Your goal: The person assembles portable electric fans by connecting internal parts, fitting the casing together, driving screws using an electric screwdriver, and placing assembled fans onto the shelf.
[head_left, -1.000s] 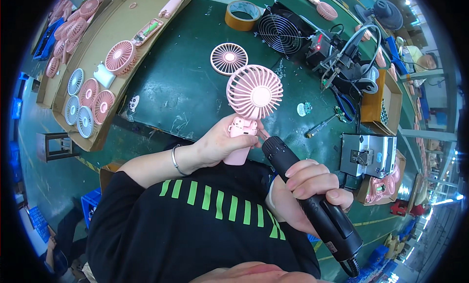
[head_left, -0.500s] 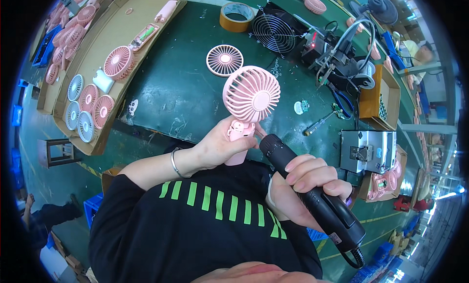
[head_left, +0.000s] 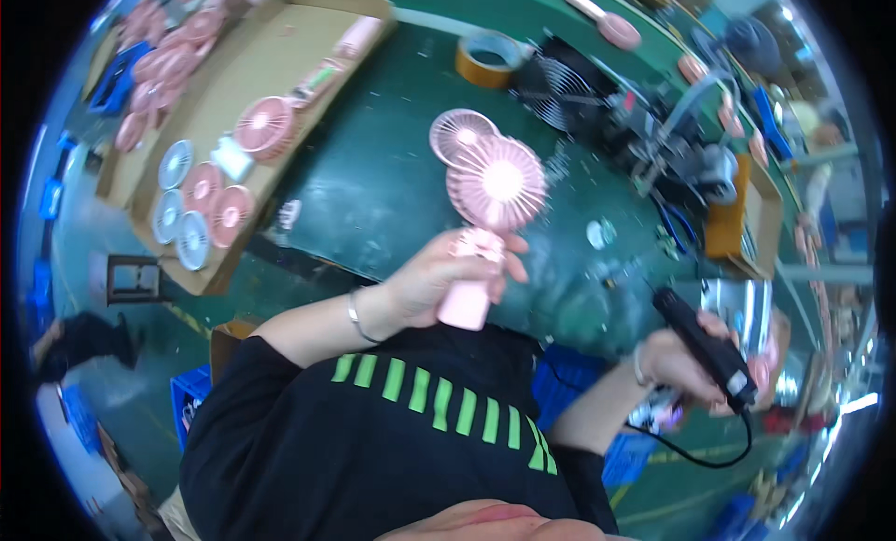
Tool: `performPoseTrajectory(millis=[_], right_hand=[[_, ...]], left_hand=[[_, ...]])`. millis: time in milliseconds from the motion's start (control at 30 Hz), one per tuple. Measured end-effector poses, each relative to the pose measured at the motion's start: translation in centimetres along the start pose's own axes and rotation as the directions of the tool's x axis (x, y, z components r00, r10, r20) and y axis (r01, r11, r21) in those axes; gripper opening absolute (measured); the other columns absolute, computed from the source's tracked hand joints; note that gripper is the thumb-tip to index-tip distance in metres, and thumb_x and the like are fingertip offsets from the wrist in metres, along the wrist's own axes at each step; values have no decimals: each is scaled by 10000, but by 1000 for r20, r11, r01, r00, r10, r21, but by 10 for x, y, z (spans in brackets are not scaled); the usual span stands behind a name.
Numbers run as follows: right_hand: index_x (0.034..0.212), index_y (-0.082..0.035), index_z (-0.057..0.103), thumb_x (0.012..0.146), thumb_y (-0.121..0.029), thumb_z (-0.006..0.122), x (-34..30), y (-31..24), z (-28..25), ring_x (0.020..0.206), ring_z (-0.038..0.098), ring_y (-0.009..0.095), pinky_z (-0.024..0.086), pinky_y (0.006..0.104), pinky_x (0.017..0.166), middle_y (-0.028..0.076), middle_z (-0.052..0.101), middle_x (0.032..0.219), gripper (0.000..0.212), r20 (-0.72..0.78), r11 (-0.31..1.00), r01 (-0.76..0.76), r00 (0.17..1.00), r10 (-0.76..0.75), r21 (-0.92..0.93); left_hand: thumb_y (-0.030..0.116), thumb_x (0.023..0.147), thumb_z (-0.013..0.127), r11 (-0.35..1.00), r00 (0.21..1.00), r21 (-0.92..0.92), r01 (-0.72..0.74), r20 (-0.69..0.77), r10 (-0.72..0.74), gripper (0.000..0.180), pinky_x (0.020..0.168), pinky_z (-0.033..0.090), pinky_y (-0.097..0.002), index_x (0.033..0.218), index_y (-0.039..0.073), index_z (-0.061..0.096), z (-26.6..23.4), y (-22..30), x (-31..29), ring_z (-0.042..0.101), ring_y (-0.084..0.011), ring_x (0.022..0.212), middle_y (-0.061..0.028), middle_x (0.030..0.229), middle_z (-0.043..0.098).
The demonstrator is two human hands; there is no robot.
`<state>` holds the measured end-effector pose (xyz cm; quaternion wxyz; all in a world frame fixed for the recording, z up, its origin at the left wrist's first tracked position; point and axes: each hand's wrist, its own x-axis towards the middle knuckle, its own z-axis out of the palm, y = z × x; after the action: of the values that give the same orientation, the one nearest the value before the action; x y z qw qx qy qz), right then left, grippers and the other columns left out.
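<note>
In front of my chest, my left hand [head_left: 427,281] is closed round the handle of a pink handheld fan [head_left: 464,303]. The fan's round caged head points up and away over the green table. Just behind it lies a separate pink round grille [head_left: 452,132], partly overlapped by the fan head. Off to the right, my right hand [head_left: 679,365] grips a black electric screwdriver [head_left: 702,343], its cord trailing down and its tip pointing up and left. The picture is somewhat blurred by motion.
On the left, a cardboard tray [head_left: 191,278] holds pink and pale blue grilles and fan parts. At the back stand a tape roll [head_left: 487,74], a black cooling fan [head_left: 558,91] and a machine with cables [head_left: 653,130]. Blue-handled pliers [head_left: 679,225] and a cardboard box [head_left: 761,205] sit right.
My right hand has carried the screwdriver away from the fan, out to the right. The left hand still holds the fan, now more upright. The whole view has shifted slightly.
</note>
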<state>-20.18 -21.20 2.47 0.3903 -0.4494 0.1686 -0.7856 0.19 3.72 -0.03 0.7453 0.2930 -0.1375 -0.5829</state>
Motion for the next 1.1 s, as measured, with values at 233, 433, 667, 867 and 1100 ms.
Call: performPoseTrajectory(millis=[233, 433, 667, 867, 1100], right_hand=[[1175, 87, 528, 937, -293, 559, -13, 1, -75, 1117, 532, 309, 387, 436, 1003, 195, 577, 1173, 450, -96, 855, -414, 909, 405, -312], [1041, 52, 616, 955, -622, 366, -36, 8, -75, 656, 580, 244, 482, 316, 579, 177, 671, 861, 724, 51, 411, -829, 425, 904, -378], [1233, 52, 477, 824, -158, 693, -115, -45, 57, 986, 537, 336, 429, 440, 848, 188, 531, 1084, 508, 785, 713, 328, 276, 555, -619], [1057, 45, 490, 791, -188, 698, -127, -44, 84, 942, 512, 411, 438, 465, 775, 202, 487, 977, 411, 892, 689, 610, 69, 446, -392], [1034, 56, 472, 828, -209, 646, -137, -46, 86, 813, 577, 396, 489, 449, 642, 202, 477, 966, 379, 855, 628, 689, -22, 518, -362]], left_hand=[[203, 959, 529, 954, 992, -301, 6, 119, 31, 400, 871, 523, -346, 1317, 47, 445, 0, -16, 15, 624, -184, 968, -90, 1186, 593], [95, 850, 718, 973, 991, -187, -133, -23, 131, 493, 974, 490, -371, 1272, 77, 463, 1, -18, 9, 603, -217, 1109, -132, 1215, 619], [353, 930, 631, 992, 994, -67, -110, 8, 111, 662, 1024, 393, -322, 1443, 144, 268, 9, -35, 12, 407, -105, 1229, -20, 1386, 397], [174, 900, 683, 949, 942, 30, -313, -114, 315, 568, 981, 425, -267, 1379, 80, 394, 15, -26, 9, 499, -80, 1110, -11, 1226, 543], [146, 853, 718, 956, 912, 160, -247, -296, 285, 485, 877, 472, -259, 1278, 59, 501, 10, -28, 8, 550, -81, 990, -18, 1107, 601]])
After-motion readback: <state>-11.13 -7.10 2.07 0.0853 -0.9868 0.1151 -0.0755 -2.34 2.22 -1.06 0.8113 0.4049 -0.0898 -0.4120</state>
